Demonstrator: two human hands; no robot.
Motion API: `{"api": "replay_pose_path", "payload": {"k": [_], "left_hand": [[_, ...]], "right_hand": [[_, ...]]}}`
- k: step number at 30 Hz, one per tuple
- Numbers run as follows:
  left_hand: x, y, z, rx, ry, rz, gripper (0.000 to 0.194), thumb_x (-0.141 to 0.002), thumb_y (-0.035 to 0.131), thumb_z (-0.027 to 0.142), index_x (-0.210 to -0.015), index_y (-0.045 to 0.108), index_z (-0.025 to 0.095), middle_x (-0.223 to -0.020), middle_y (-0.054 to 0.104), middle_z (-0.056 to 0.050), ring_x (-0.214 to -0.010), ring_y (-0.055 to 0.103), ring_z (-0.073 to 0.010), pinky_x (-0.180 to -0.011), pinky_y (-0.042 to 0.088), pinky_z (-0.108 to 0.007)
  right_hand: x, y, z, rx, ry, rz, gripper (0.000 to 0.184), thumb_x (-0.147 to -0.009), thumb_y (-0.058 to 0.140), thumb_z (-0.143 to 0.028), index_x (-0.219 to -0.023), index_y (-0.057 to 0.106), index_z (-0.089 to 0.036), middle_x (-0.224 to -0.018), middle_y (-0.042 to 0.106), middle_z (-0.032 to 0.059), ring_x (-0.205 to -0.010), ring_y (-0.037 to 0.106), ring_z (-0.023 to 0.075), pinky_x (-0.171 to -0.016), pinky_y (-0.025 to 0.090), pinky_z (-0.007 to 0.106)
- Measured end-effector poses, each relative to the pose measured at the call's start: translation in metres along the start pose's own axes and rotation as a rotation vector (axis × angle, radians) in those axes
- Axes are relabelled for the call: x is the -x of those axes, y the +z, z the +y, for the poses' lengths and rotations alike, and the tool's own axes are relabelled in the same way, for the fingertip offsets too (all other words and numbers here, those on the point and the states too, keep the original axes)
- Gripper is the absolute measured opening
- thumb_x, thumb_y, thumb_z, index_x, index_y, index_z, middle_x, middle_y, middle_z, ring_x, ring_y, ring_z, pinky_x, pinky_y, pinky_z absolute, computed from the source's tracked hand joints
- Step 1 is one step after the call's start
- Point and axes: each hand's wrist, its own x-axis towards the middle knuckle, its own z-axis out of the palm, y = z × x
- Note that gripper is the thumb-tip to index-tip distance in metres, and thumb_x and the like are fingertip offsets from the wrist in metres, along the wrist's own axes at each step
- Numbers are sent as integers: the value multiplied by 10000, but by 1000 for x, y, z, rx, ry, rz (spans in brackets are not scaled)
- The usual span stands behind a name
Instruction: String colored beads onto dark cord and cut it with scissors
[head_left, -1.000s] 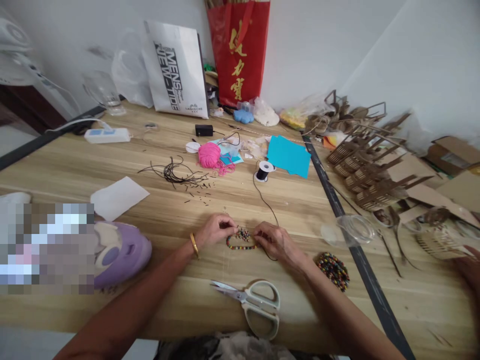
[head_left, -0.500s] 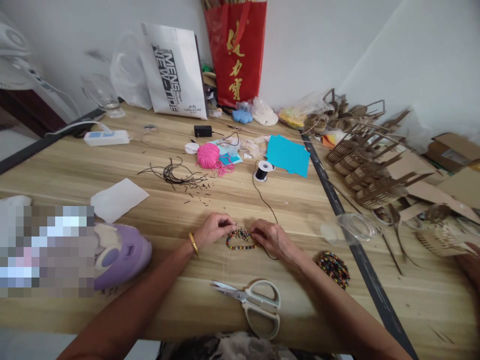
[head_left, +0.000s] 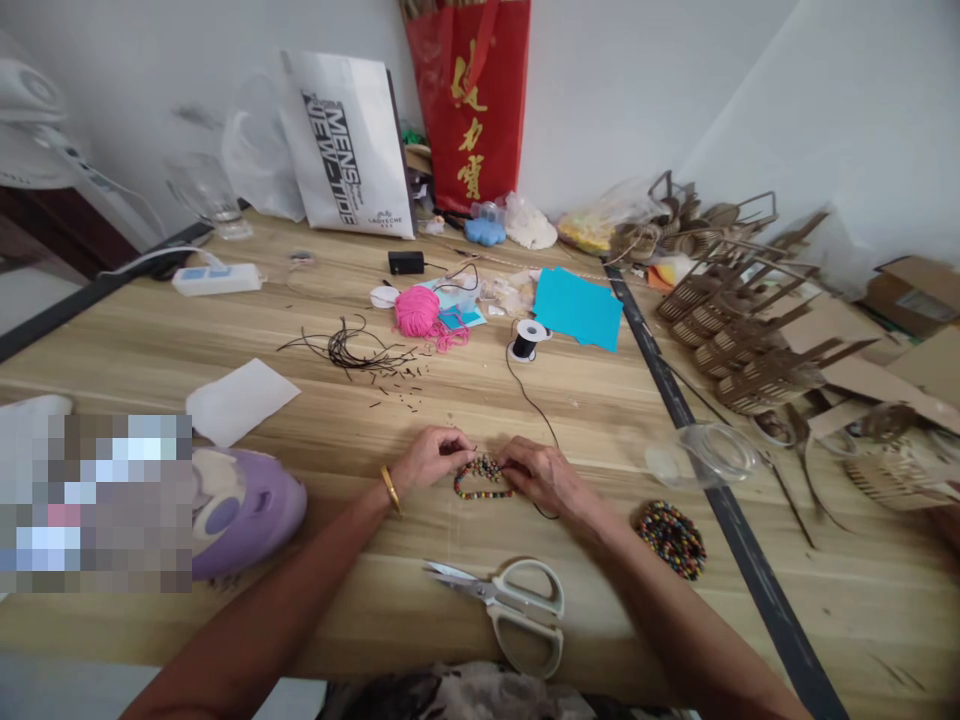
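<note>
A small loop of coloured beads lies on the wooden table between my hands. My left hand, with a gold bangle at the wrist, pinches the loop's left end with closed fingers. My right hand pinches the right end, fingers closed. A thin black cord runs from my right hand back to a small spool. A pile of loose coloured beads sits to the right of my right forearm.
White-handled scissors lie near the front edge. A purple mask-like object rests at left, white paper behind it. Cut black cords, pink yarn, blue sheet, a clear lid and cardboard models lie around.
Both hands stay pinched on the bead loop with only slight finger shifts. The view has drifted a little.
</note>
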Motion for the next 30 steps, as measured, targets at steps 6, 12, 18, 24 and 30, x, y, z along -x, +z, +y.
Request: {"api": "replay_pose_path", "payload": {"k": [6, 12, 18, 24, 30], "left_hand": [[0, 1, 1, -27, -4, -9, 184, -756, 627, 270, -676, 644, 105, -614, 598, -3, -590, 504, -102, -587, 384, -210], [2, 2, 2, 4, -12, -32, 192, -761, 631, 286, -701, 659, 107, -659, 639, -22, -614, 538, -110, -601, 406, -211], [5, 6, 4, 50, -17, -58, 199, -772, 627, 291, -738, 679, 101, -696, 674, -43, -620, 559, -114, -590, 427, -211], [6, 12, 8, -35, 16, -24, 155, -769, 624, 245, -733, 691, 109, -687, 676, -37, -621, 556, -113, -580, 418, -203], [6, 14, 11, -133, 18, -26, 153, -780, 609, 231, -767, 702, 111, -718, 693, -46, -652, 576, -129, -609, 428, -215]], "right_hand": [[0, -3, -5, 89, 4, -26, 138, -839, 552, -71, -884, 624, -180, -847, 611, 26, -731, 583, 141, -663, 410, 222], [3, 0, -1, 18, -16, 16, 107, -848, 544, -99, -872, 616, -173, -828, 616, 32, -724, 579, 140, -666, 419, 227], [7, 17, 5, -243, 15, 224, 43, -833, 565, -161, -839, 605, -177, -713, 594, 13, -605, 532, 121, -558, 412, 219], [6, 28, 2, -434, 39, 284, 94, -855, 574, -259, -845, 613, -175, -676, 566, 4, -540, 499, 101, -479, 391, 200], [5, 30, 2, -469, -3, 315, 92, -857, 574, -255, -852, 610, -171, -721, 573, 15, -569, 511, 100, -493, 397, 196]]}}
